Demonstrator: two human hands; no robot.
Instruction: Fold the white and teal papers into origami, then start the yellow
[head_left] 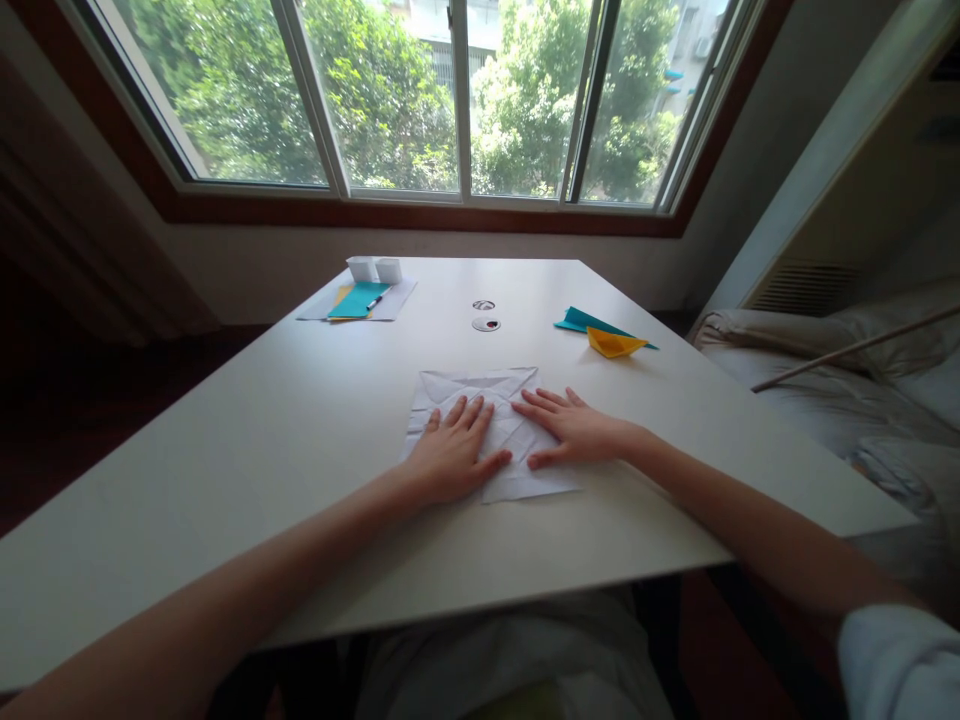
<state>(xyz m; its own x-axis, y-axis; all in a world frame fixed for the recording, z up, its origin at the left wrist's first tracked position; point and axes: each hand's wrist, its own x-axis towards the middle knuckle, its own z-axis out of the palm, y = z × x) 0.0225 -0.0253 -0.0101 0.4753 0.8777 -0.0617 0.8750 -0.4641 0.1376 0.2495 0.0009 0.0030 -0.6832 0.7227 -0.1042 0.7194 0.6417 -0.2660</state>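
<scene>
The left hand (452, 455) and right hand (571, 428) lie flat and open, palms down, gripping nothing, on a creased white paper (487, 425) at the table's (225, 450) middle. Farther right sit a yellow folded paper (613, 343) and a teal one (581, 320).

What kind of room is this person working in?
Probably a room in a home, used for paper folding. A white table stands under a wide window facing trees, bedding lies at the right, and both hands press flat on creased white paper.
</scene>
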